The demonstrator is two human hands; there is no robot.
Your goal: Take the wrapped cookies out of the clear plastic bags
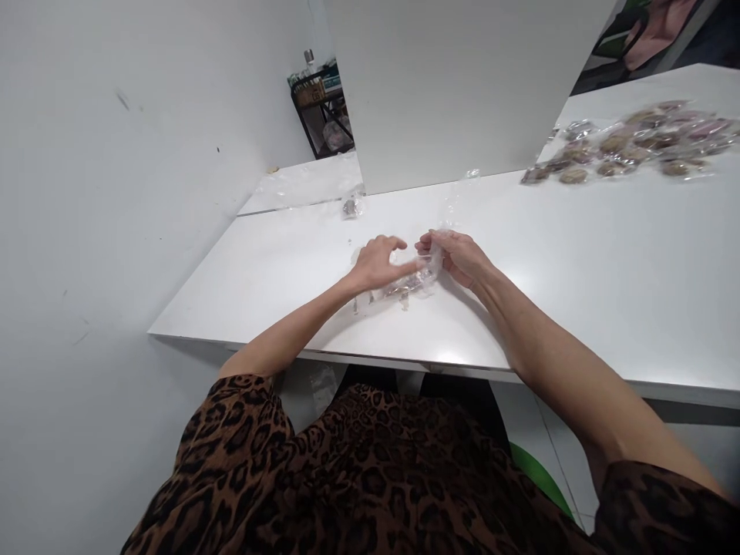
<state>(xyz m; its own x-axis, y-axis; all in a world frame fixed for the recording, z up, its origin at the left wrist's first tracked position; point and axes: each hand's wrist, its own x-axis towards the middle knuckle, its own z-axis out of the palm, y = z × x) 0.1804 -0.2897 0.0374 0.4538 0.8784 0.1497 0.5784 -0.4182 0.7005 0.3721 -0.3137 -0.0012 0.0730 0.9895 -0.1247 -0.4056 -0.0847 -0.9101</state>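
Over the white table (277, 277), my left hand (378, 262) has its thumb and fingers apart, with the thumb reaching to a clear plastic bag (428, 270). My right hand (462, 256) pinches that crinkled bag between thumb and curled fingers. Beneath my left hand lies more clear plastic (398, 291) with small brownish bits in it or beside it; blur hides what they are. Further back, another clear plastic piece (456, 202) lies behind my right hand.
A small wrapped dark item (351, 206) sits at the back left. Several clear-wrapped brownish and pinkish pieces (630, 146) are piled at the far right. A tall white panel (462, 92) rises behind the table. A dark shelf (317, 116) stands beyond, and a person's arm (659, 35) shows top right.
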